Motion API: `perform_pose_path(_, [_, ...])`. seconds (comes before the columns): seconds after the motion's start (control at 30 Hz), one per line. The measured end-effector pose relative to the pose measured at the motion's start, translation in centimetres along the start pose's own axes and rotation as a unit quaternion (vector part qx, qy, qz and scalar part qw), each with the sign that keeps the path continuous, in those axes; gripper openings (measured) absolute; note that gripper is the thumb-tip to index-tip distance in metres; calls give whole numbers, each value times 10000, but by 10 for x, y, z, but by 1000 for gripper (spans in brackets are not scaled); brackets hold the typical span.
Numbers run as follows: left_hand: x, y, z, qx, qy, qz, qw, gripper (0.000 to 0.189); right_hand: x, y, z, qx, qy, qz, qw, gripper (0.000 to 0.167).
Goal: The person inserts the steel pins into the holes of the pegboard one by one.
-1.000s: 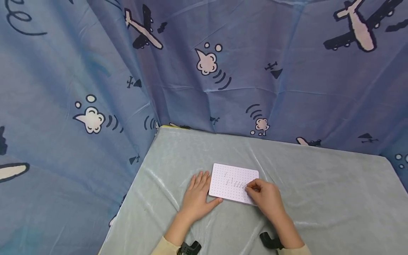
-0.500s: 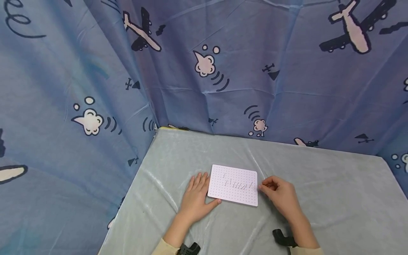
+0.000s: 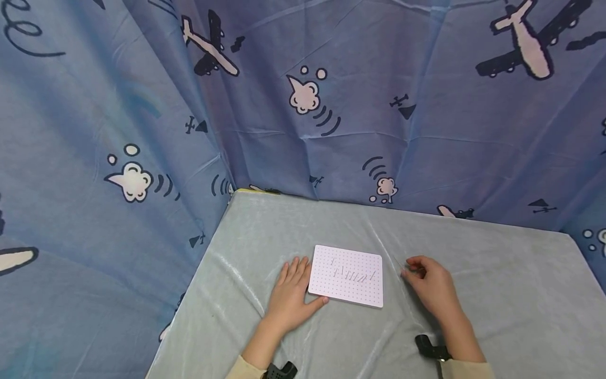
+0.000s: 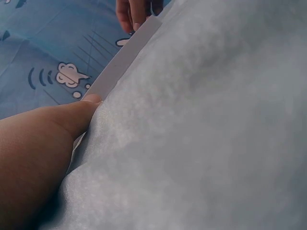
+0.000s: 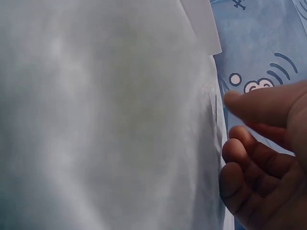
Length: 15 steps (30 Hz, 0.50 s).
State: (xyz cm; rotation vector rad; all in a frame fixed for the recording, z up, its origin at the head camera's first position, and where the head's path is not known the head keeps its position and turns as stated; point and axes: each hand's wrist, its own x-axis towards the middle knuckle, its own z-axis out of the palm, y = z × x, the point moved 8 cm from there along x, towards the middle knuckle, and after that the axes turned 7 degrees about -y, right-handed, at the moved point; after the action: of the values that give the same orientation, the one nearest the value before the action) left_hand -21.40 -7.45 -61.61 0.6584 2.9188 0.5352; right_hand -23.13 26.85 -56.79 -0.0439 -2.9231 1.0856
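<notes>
A white pegboard [image 3: 341, 295] with a grid of small dots lies on the cloth, several thin needle-like pins [image 3: 355, 276] showing in a row across its middle. My left hand [image 3: 291, 300] rests flat with spread fingers at the board's left edge. Its thumb [image 4: 88, 108] touches the board's near side in the left wrist view. Right of the board, my right hand [image 3: 431, 284] has its thumb and forefinger together at a thin needle [image 3: 399, 262], which slants up and left from the fingertips. In the right wrist view a thin dark line stands near the thumb [image 5: 240, 103]; the forefinger is mostly hidden.
Pale grey-green velvety cloth [image 3: 511, 295] covers the table. Behind and to the left hangs a blue curtain [image 3: 265, 137] printed with planes and clouds. Each wrist wears a black camera mount [image 3: 431, 348].
My right hand has moved off the board to the right, and a pin now shows near the board's right side. A thin needle shows at its fingertips. My left hand stays in place.
</notes>
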Motion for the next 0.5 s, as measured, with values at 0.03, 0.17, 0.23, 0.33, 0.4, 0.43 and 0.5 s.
perform_pose_path(0.03, [0,0,0,-7,-12,-5,10000,101,1,1,1,-29,-40,-28,10000,26])
perform_pose_path(0.17, [0,-1,0,-31,-5,20,10000,102,4,2,4,-158,-94,-135,9997,24])
perform_pose_path(0.23, [0,-1,0,-26,22,36,10000,101,5,1,6,-241,-148,-151,9995,24])
perform_pose_path(0.33, [0,-1,0,-5,7,21,10000,102,6,0,9,-318,-257,-128,9991,24])
perform_pose_path(0.4, [0,-2,0,-1,-23,3,10000,101,7,-1,10,-375,-287,-115,9988,24])
perform_pose_path(0.43, [0,-2,0,11,-54,-14,10000,101,7,-1,10,-384,-278,-124,9988,23])
perform_pose_path(0.5, [0,-2,2,20,-97,-37,9999,101,8,-1,11,-386,-268,-124,9988,21])
